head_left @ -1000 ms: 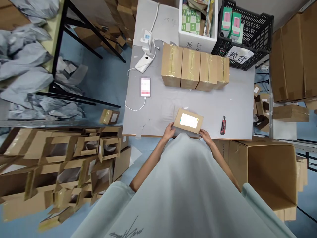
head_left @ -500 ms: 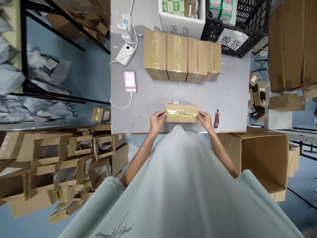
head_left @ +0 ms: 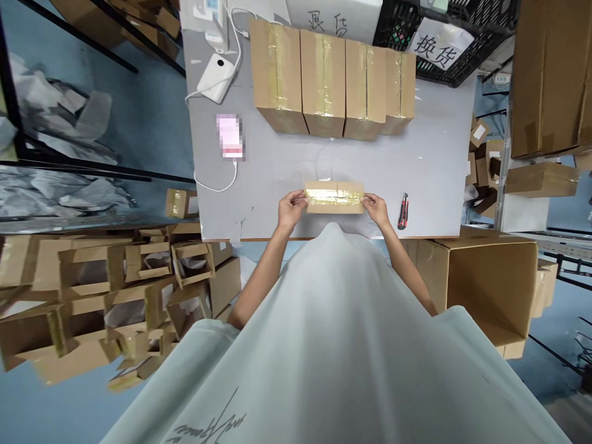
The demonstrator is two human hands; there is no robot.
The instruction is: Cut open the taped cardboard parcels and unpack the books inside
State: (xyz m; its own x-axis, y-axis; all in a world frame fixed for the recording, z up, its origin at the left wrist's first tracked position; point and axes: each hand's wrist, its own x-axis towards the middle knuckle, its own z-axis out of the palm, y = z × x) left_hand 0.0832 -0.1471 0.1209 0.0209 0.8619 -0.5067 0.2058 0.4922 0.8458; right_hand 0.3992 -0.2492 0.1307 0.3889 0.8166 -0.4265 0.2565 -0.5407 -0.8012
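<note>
A small brown cardboard box, with shiny yellowish tape along its top, is on the table close to my body. My left hand grips its left end between thumb and fingers. At the opposite end, my right hand holds the box the same way. A red and black box cutter lies to the right of my right hand, untouched. Beyond the small box, several larger taped cartons stand in a row.
On the grey table are a phone on a cable and a white power bank. A black crate stands at the back right. Below the right edge is a big open carton; several open boxes fill the left floor.
The view has shifted, so the table's things appear slightly higher and the back row larger. Both hands keep hold of the small box's ends, and it has turned slightly.
</note>
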